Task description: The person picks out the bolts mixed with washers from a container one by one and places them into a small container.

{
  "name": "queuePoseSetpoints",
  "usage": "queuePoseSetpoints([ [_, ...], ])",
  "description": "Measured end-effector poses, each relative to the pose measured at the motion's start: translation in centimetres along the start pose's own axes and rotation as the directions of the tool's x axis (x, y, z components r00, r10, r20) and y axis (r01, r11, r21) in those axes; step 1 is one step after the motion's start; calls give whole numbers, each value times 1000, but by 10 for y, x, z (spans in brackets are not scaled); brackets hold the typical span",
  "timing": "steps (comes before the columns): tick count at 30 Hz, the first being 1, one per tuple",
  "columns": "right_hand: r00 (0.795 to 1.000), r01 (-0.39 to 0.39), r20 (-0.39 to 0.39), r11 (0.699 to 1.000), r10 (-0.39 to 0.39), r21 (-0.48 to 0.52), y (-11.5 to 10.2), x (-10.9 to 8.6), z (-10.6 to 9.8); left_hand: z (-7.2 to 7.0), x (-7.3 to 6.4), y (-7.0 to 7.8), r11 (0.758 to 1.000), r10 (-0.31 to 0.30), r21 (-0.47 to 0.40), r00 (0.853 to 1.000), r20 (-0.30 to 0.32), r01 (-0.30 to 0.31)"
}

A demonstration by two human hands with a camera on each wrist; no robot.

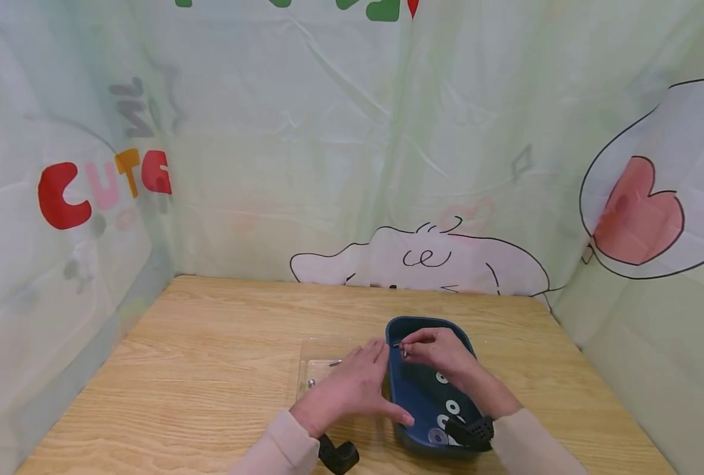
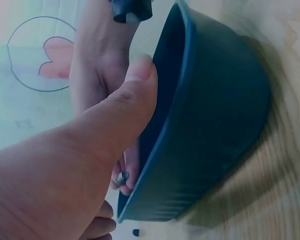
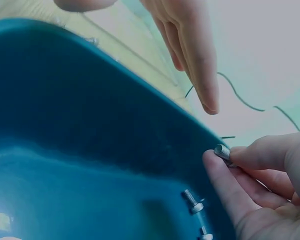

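Observation:
My right hand [image 1: 443, 349] is over the far part of a dark blue bin [image 1: 411, 389] and pinches a small metal bolt [image 3: 222, 152] between thumb and fingertips. Threads show on the bolt's end in the right wrist view. On the bin floor below lies another bolt [image 3: 192, 201], with part of a further one by the frame edge. My left hand [image 1: 357, 386] is spread along the bin's left rim, fingers straight and thumb apart, holding nothing. Whether it touches the rim I cannot tell. Several washers [image 1: 452, 407] lie towards the bin's near end.
Partly under my left hand, a clear plastic tray [image 1: 307, 349] stands left of the bin, with small metal parts [image 1: 335, 363] in it. The wooden table [image 1: 209, 356] is bordered by a printed curtain [image 1: 256, 165] at the back and sides.

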State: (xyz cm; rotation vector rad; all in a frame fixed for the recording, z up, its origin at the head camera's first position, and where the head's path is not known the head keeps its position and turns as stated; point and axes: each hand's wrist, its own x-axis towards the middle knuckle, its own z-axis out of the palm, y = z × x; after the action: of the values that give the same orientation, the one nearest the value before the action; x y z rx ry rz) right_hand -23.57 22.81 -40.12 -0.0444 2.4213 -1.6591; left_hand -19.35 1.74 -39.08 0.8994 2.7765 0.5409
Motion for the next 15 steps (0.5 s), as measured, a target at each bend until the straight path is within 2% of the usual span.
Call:
queuePoseSetpoints([
  [8, 997, 65, 38, 998, -66, 27, -12, -4, -2, -8, -4, -8, 998, -25, 59, 999, -43, 28],
  [15, 996, 68, 53, 996, -71, 49, -21, -4, 5, -12, -12, -18, 997, -36, 73, 998, -61, 40],
])
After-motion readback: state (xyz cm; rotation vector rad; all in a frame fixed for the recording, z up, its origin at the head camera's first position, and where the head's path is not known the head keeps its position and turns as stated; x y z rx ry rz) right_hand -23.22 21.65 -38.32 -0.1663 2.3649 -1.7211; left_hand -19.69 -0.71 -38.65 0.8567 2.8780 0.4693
